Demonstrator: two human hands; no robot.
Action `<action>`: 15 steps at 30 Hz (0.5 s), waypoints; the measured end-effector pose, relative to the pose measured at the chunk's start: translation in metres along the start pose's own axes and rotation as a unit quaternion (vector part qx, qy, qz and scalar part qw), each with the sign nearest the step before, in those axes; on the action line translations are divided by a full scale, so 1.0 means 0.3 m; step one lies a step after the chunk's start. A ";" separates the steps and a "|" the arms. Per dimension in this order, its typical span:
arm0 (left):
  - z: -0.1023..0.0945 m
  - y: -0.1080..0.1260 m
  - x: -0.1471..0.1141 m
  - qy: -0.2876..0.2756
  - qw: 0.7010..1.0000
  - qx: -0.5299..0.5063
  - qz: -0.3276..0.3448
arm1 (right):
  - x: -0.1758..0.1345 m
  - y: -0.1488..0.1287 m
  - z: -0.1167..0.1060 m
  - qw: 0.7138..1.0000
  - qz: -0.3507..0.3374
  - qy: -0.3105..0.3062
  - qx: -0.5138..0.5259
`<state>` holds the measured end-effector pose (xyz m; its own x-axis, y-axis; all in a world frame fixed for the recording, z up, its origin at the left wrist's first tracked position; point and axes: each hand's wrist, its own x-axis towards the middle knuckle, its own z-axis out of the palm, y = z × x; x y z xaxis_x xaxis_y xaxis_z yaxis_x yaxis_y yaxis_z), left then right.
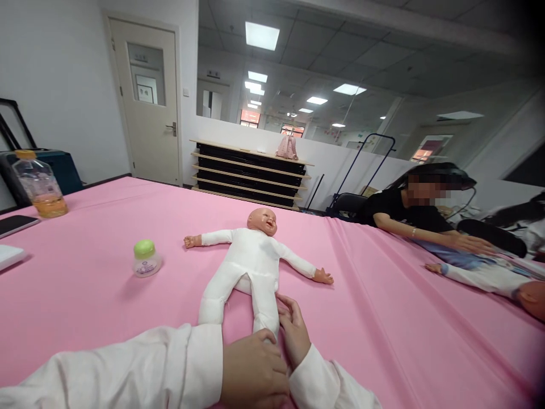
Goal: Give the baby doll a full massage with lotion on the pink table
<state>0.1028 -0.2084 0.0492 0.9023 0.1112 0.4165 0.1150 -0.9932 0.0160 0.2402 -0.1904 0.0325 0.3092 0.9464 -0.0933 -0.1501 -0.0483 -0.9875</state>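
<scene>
A baby doll [254, 255] in a white cloth body lies on its back on the pink-covered table, arms spread and head away from me. My left hand [255, 370] is closed around the lower end of the doll's leg on the right side of the view, covering the foot. Along the outer side of that same leg, my right hand [293, 330] lies with its fingers stretched out and slightly apart, touching or nearly touching the cloth. To the left of the doll stands a small clear jar [146, 262] with a green lid.
A bottle of amber liquid [42, 190], a dark phone [16, 225] and a white object [11, 257] are at the left on the pink cloth [97, 227]. At the right, another person [409, 210] reaches over a second doll [481, 275]. Stacked boards [251, 170] stand behind the table.
</scene>
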 end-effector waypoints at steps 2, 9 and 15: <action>0.003 -0.001 -0.002 0.006 1.000 0.004 0.004 | 0.003 0.018 -0.007 0.999 0.003 0.026 0.020; 0.009 -0.010 -0.003 0.020 0.999 0.023 0.016 | 0.023 0.050 -0.030 0.999 0.007 0.029 0.025; 0.007 -0.021 0.002 0.003 1.000 0.010 0.019 | 0.039 0.062 -0.033 0.999 0.003 0.031 0.020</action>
<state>0.1034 -0.2021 0.0475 0.9034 0.0734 0.4224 0.0893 -0.9958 -0.0180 0.2503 -0.1835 0.0118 0.3657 0.9243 -0.1091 -0.1899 -0.0407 -0.9810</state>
